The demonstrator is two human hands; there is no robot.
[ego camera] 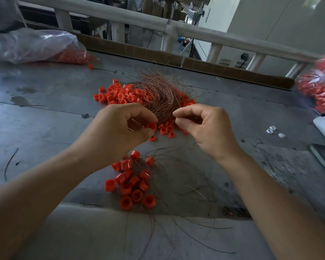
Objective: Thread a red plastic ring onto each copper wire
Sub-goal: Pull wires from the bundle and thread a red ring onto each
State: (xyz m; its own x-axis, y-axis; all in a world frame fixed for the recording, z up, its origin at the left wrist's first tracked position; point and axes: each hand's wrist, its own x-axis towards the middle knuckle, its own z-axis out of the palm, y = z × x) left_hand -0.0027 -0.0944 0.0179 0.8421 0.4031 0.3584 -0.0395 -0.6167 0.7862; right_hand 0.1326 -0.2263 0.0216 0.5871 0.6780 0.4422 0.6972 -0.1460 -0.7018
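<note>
Tabletop (45, 119) dull grey, mottled with dark stains and scratches. Far rings (118, 94) bright orange-red, plain. Near rings (131, 186) same colour. Ring (151, 126) pinched in left hand (120, 132) also orange-red. Copper wires (158, 98) reddish-brown, shiny. Loose strands (186, 184) by the near rings look dark. Left bag (36, 44) clear with whitish glare, red showing through. Right bag (319, 85) likewise. Railing (139, 17) off-white. Cardboard strip (223, 69) brown. Small scraps (271, 129) white.
</note>
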